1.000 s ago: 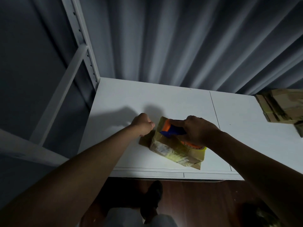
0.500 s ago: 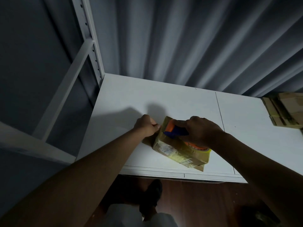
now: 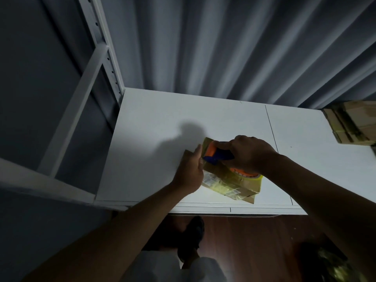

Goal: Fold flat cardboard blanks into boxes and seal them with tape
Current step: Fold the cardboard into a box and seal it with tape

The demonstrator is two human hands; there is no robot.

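While the box sits folded up near the front edge of the white counter, glossy tape already shows across its near faces, so this one looks close to sealed. The right hand is wrapped around the orange-and-blue tape dispenser on the box's top, and the left hand lies with fingers straight against its left end. Far right, a stack of cardboard waits, likely more to do.
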